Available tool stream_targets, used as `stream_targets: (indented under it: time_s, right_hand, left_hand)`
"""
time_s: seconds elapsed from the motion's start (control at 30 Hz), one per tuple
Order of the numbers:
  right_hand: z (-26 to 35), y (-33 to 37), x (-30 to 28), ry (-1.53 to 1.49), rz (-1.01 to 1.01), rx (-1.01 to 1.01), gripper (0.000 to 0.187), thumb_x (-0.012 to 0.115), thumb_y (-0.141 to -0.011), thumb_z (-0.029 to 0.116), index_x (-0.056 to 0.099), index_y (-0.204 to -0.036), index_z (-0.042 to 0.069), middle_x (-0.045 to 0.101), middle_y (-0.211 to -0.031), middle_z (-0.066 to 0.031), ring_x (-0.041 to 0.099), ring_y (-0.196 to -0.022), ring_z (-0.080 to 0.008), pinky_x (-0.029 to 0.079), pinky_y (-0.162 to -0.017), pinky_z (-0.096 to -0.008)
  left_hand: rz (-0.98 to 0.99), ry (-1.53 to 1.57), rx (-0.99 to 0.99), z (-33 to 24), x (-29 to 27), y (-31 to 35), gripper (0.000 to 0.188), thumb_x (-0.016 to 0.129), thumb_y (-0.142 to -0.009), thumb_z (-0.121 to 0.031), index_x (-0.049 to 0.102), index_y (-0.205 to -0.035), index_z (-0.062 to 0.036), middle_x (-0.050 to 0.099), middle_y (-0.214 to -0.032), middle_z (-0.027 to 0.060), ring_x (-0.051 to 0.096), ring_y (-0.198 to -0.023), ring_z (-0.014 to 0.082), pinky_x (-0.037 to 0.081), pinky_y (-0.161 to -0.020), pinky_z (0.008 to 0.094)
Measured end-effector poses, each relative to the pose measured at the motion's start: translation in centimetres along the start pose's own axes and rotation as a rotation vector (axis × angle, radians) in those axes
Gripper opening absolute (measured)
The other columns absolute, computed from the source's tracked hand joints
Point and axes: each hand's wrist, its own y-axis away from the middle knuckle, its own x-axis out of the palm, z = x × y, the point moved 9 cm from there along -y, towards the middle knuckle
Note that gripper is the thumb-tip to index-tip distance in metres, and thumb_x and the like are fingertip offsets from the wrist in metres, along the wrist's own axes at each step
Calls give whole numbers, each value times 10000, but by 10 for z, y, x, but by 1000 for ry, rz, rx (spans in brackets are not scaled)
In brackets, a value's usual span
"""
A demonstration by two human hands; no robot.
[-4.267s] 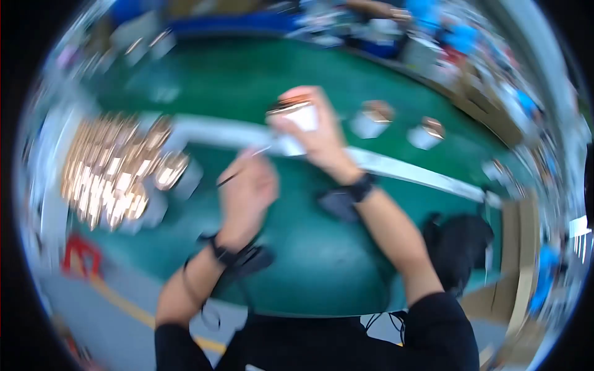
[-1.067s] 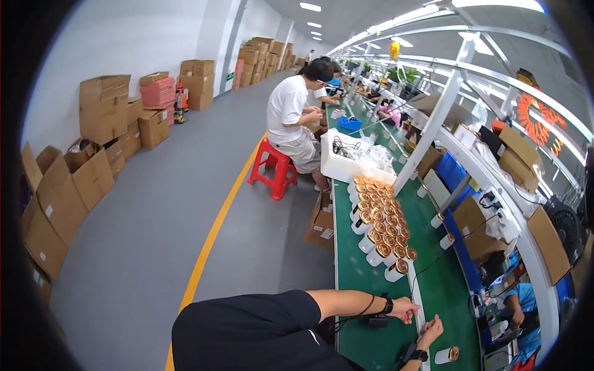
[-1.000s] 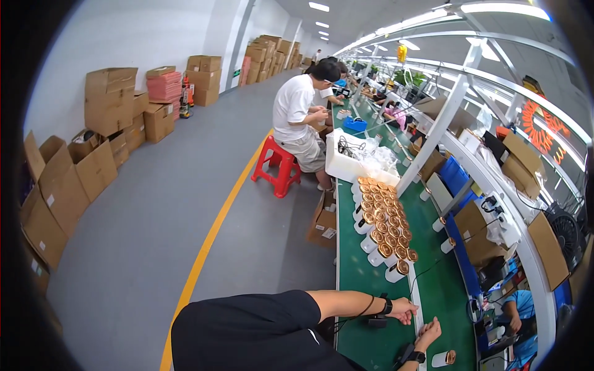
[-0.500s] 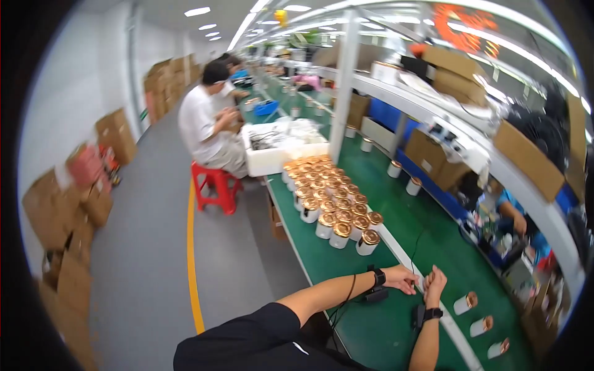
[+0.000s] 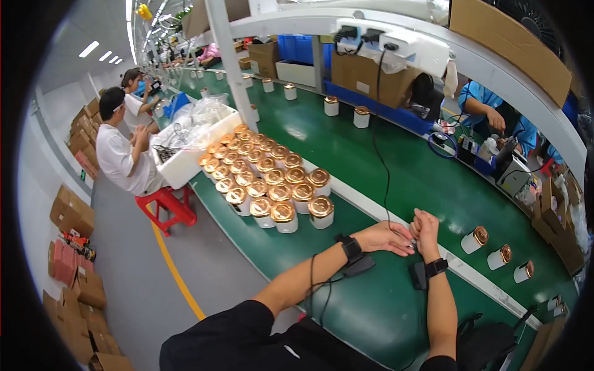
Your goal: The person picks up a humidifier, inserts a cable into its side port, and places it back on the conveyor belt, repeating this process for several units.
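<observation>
My left hand [image 5: 387, 238] is over the near edge of the green conveyor, its fingers bent together at the lower end of a thin black cable [image 5: 378, 136]. Close against it, my right hand [image 5: 426, 230] is closed with the thumb side up. A tiny shiny piece shows between the two hands, too small to name. Both wrists wear black straps with small dark boxes. Left of my hands, several white jars with copper-coloured lids [image 5: 283, 215] stand in packed rows on the green table [image 5: 352, 297].
A white metal rail [image 5: 359, 201] divides table and conveyor. Three jars [image 5: 475, 239] lie tilted at right; others [image 5: 361, 116] stand farther back. A white foam box [image 5: 179, 167] holds clear bags. A power strip [image 5: 396, 44] hangs above. Seated co-workers [image 5: 127, 142] are at left.
My view has swung to the right and closer, so the jars and seated people appear farther left. Both hands stay close together at the cable's end.
</observation>
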Motion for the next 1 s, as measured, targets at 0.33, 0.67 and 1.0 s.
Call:
stream_targets:
  time_s: [0.33, 0.67, 1.0]
  right_hand:
    - [-13, -11, -61, 149, -38, -24, 430, 591, -924, 183, 389, -556, 94, 319, -495, 70, 256, -419, -30, 172, -402, -257]
    - [-4, -31, -80, 303, 24, -153, 439, 597, -921, 179, 386, -550, 76, 335, -509, 73, 272, -470, -22, 188, -427, -266]
    - [-17, -20, -59, 237, 11, -67, 446, 599, -922, 184, 370, -549, 101, 325, -496, 73, 265, -441, -26, 183, -414, -254]
  left_hand:
    - [-79, 20, -94, 20, -3, -44, 167, 600, -908, -38, 579, -1069, -2, 660, -1020, 149, 660, -1006, 290, 561, -853, 359]
    - [-118, 24, 6, 15, 0, -77, 125, 573, -918, -29, 598, -1036, 4, 642, -1077, 173, 636, -1051, 305, 533, -912, 361]
    - [-135, -36, 69, 11, -11, -45, 125, 593, -907, -44, 600, -1007, 31, 650, -1045, 185, 664, -978, 287, 553, -871, 362]
